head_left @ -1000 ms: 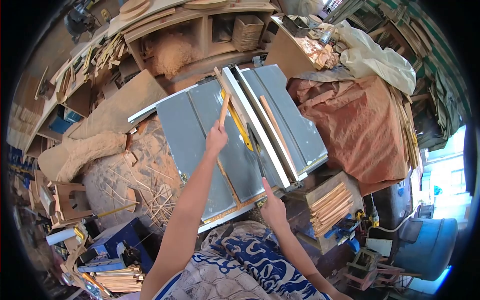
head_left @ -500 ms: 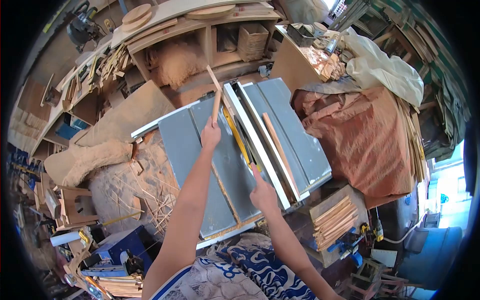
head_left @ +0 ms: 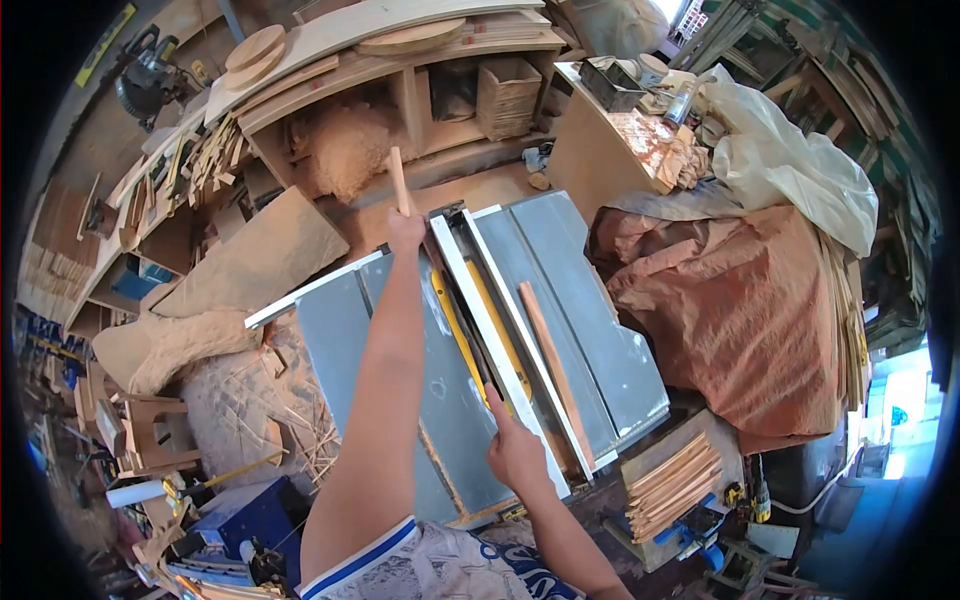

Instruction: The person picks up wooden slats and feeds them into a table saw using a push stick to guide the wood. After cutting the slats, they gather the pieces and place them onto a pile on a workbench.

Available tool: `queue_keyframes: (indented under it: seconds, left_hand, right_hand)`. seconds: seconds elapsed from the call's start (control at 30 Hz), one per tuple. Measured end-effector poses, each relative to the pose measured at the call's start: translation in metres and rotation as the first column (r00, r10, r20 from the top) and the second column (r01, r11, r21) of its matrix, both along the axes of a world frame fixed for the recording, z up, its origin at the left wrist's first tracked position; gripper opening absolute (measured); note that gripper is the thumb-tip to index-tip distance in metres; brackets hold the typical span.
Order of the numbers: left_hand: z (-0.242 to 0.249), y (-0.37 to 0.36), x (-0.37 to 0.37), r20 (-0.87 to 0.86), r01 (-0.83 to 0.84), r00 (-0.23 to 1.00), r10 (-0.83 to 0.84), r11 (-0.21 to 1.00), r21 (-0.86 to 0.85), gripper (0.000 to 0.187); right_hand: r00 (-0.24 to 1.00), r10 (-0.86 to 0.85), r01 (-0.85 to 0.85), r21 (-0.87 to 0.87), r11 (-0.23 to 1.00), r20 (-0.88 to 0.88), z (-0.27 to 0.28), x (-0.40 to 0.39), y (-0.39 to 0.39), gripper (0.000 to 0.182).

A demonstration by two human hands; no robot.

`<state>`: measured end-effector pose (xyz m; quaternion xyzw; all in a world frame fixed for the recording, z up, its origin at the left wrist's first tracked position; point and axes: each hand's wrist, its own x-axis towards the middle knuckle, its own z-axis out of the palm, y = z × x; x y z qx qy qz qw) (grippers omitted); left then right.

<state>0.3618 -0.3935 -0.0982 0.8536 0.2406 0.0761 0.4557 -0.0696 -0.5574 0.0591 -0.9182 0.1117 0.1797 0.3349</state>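
My left hand [head_left: 405, 232] is closed around a narrow wooden strip [head_left: 398, 180], which sticks out past the far edge of the grey table saw [head_left: 340, 350]. Close to the near end of the long white fence [head_left: 490, 310] is my right hand [head_left: 515, 458]. Its fingers are curled, with a narrow brownish tip pointing forward along the fence; what it grips, if anything, I cannot make out. A yellow strip [head_left: 458, 330] runs along the left side of the fence. Right of the fence, another wooden strip [head_left: 550, 360] lies on the saw table.
Stacked thin strips [head_left: 675, 487] sit at the near right. A reddish-brown cover [head_left: 730, 320] drapes a pile on the right. Beyond the saw, a workbench [head_left: 400, 65] holds boards above a sawdust heap [head_left: 350, 145]. Offcuts [head_left: 305, 440] litter the floor at left.
My left hand has moved forward to the saw's far edge with its wooden strip. My right hand appears slightly lower and further left; the whole view has shifted a little.
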Motion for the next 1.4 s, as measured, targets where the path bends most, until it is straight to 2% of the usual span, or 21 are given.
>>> queue_keyframes:
  seconds: [0.03,0.1,0.17,0.2,0.3,0.43,0.5,0.57,0.63,0.7,0.77,0.83,0.87,0.9,0.93,1.0,1.07,1.17,1.27,1.33,1.4]
  left_hand:
    - [0.006,0.011,-0.003,-0.002,-0.004,1.000,0.004,1.000,0.007,0.045]
    - [0.017,0.058,-0.023,0.099,-0.125,0.989,0.108,0.976,0.181,0.040]
    - [0.007,0.141,-0.036,0.261,-0.240,0.951,0.166,0.928,0.284,0.039]
    - [0.014,0.191,-0.048,0.223,-0.301,0.946,0.237,0.897,0.325,0.041]
    - [0.085,0.313,-0.144,0.399,-0.417,0.850,0.342,0.902,0.114,0.042]
    - [0.154,0.440,-0.317,0.466,-0.607,0.758,0.456,0.754,0.251,0.042]
    - [0.167,0.493,-0.424,0.621,-0.574,0.647,0.442,0.819,0.015,0.039]
    - [0.162,0.551,-0.545,0.663,-0.522,0.585,0.467,0.843,-0.134,0.028]
    - [0.200,0.534,-0.670,0.546,-0.594,0.572,0.612,0.768,-0.239,0.013]
    - [0.182,0.553,-0.788,0.499,-0.640,0.471,0.728,0.671,-0.375,0.018]
    - [0.144,0.569,-0.889,0.508,-0.763,0.346,0.789,0.551,-0.337,0.035]
    - [0.106,0.564,-0.969,0.397,-0.866,0.182,0.900,0.338,-0.368,0.037]
    - [0.101,0.555,-1.001,0.312,-0.920,0.147,0.939,0.246,-0.305,0.037]
    - [0.064,0.565,-1.032,0.371,-0.960,0.060,0.927,0.155,-0.232,0.035]
    - [0.047,0.569,-1.053,0.367,-0.959,0.050,0.929,0.147,-0.243,0.035]
    - [0.034,0.574,-1.073,0.235,-0.999,0.012,0.972,0.022,-0.040,0.036]
    - [0.036,0.587,-1.072,0.196,-0.992,0.031,0.980,0.054,-0.110,0.036]
    - [0.041,0.632,-1.055,0.133,-0.994,0.054,0.990,0.066,-0.088,0.037]
    - [0.020,0.673,-1.056,0.218,-0.988,0.033,0.975,0.065,-0.142,0.041]
    - [0.028,0.676,-1.055,0.139,-0.965,0.031,0.990,0.066,-0.254,0.044]
    - [0.016,0.660,-1.058,0.243,-0.987,0.027,0.970,0.065,-0.150,0.044]
  right_hand:
    - [0.998,0.012,-0.012,0.004,1.000,0.056,0.002,-0.003,-0.003,0.082]
    - [0.988,0.014,-0.017,0.019,1.000,0.151,0.006,-0.013,-0.009,0.081]
    - [0.979,0.045,-0.055,0.044,0.998,0.199,0.003,-0.019,-0.012,0.084]
    - [0.966,0.067,-0.085,0.063,0.994,0.250,0.003,-0.022,-0.011,0.087]
    - [0.974,0.104,-0.132,0.130,0.983,0.203,0.002,-0.021,0.014,0.089]
    - [0.966,0.207,-0.228,0.136,0.964,0.155,-0.043,-0.068,0.092,0.089]
    - [0.926,0.335,-0.363,0.162,0.918,0.174,-0.054,-0.109,0.136,0.089]
    - [0.931,0.308,-0.352,0.259,0.899,0.196,-0.061,-0.141,0.166,0.090]
    - [0.885,0.260,-0.409,0.377,0.831,0.386,-0.056,-0.167,0.183,0.089]
    - [0.833,0.258,-0.463,0.361,0.810,0.489,-0.071,-0.184,0.188,0.079]
    - [0.816,0.328,-0.496,0.285,0.820,0.475,-0.057,-0.208,0.178,0.077]
    - [0.827,0.354,-0.517,0.342,0.785,0.438,-0.071,-0.227,0.156,0.075]
    - [0.816,0.366,-0.532,0.336,0.777,0.447,-0.076,-0.241,0.148,0.075]
    - [0.813,0.385,-0.535,0.300,0.790,0.437,-0.081,-0.256,0.139,0.075]
    - [0.810,0.400,-0.535,0.261,0.803,0.428,-0.084,-0.269,0.134,0.075]
    - [0.792,0.431,-0.558,0.227,0.798,0.431,-0.087,-0.293,0.127,0.075]
    - [0.778,0.459,-0.575,0.191,0.795,0.430,-0.089,-0.308,0.127,0.074]
    - [0.806,0.479,-0.565,0.214,0.797,0.348,-0.061,-0.323,0.138,0.072]
    - [0.857,0.443,-0.499,0.211,0.841,0.261,-0.044,-0.325,0.141,0.070]
    - [0.745,0.435,-0.569,0.143,0.809,0.506,-0.054,-0.312,0.128,0.069]
    - [0.795,0.382,-0.481,0.107,0.870,0.471,-0.055,-0.290,0.098,0.069]
